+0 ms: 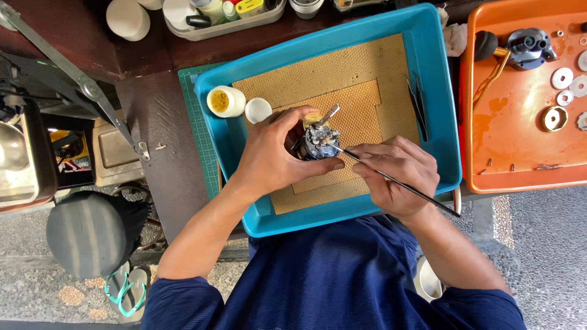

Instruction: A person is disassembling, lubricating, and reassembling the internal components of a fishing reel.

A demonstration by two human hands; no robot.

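Metal mechanism [317, 142], small and dense-looking, held over the tan mat [367, 67] inside the blue tray [440, 122]. Left hand [275, 156] closed around its body, fingers wrapped from the side; right hand [397, 174] pinching a thin black brush [403, 183], tip touching the top of the part. Probably heavy for its size, rigid, perhaps greasy and slippery; best gripped by the housing, clear of the protruding shaft and fine gears. Underside hidden by the palm; inner detail too small to make out. Open yellow jar [225, 101] near the tray's left wall.
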